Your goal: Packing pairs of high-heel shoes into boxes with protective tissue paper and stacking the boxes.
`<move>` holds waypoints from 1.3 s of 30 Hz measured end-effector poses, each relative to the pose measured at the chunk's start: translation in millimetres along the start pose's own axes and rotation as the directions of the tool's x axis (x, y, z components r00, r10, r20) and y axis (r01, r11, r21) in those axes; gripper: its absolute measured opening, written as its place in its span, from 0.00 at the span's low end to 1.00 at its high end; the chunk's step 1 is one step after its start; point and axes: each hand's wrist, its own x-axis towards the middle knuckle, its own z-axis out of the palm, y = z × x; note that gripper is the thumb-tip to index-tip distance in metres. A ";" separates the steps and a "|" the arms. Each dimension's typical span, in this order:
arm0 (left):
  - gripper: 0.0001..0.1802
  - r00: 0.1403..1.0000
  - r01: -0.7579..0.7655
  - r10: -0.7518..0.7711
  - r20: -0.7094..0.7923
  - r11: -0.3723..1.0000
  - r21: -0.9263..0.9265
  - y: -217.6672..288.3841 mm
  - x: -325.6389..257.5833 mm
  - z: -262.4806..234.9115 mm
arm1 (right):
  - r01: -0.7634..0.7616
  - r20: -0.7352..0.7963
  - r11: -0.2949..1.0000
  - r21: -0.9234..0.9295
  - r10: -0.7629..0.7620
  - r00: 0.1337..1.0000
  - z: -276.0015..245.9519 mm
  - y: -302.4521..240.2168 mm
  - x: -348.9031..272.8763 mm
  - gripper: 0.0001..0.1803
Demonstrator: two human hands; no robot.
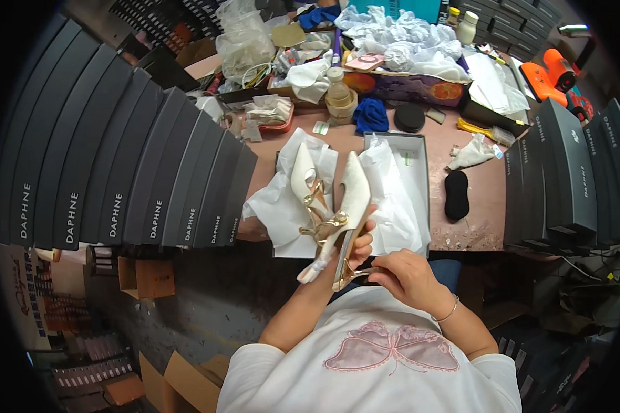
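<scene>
In front of my chest, a pair of white pointed-toe heels with gold straps and round ornaments is held up over the table edge. My left hand (359,249) grips them from behind, its fingers partly hidden by the right-hand shoe (355,186). The left-hand shoe (301,172) lies close against it, the straps overlapping at the middle. My right hand (410,279) is closed, thumb and fingers pinching the slim gold heel of the right-hand shoe. Behind the shoes stands an open grey shoe box (426,162) with white tissue paper (393,206) in it.
Dark shoe boxes (127,165) line the left side, and more boxes (554,175) stand at the right. A black eye-mask-shaped pad (456,196), a blue cloth (371,115), a round black tin (409,118) and a yellow-handled brush (486,129) lie on the table (479,230).
</scene>
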 end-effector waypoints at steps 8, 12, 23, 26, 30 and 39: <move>0.31 0.818 -0.485 0.531 -0.222 0.843 0.232 -0.5 12.1 33.5 | 0.084 0.138 -0.322 0.943 0.608 0.782 -14.1 8.7 -9.0 0.18; 0.35 0.785 -0.353 0.490 -0.380 0.857 0.375 -13.8 -6.7 42.4 | 0.113 0.181 -0.375 0.920 0.663 0.727 -7.8 41.0 -22.4 0.18; 0.44 0.719 -0.196 0.444 -0.536 0.868 0.456 -35.1 -41.0 42.1 | 0.033 0.264 -0.390 0.920 0.680 0.684 2.2 47.7 -30.8 0.20; 0.44 0.714 -0.168 0.418 -0.562 0.881 0.442 -34.4 -42.0 36.0 | 0.045 0.247 -0.378 0.925 0.687 0.683 2.6 48.7 -30.1 0.20; 0.42 0.726 -0.165 0.381 -0.573 0.905 0.392 -32.1 -46.2 22.8 | -0.006 0.224 -0.308 0.951 0.679 0.699 2.3 49.2 -31.2 0.20; 0.36 0.889 -0.134 0.437 -0.134 0.529 0.838 3.4 -62.6 34.3 | -0.104 0.138 -0.092 0.990 0.550 0.823 -7.7 58.5 -47.4 0.49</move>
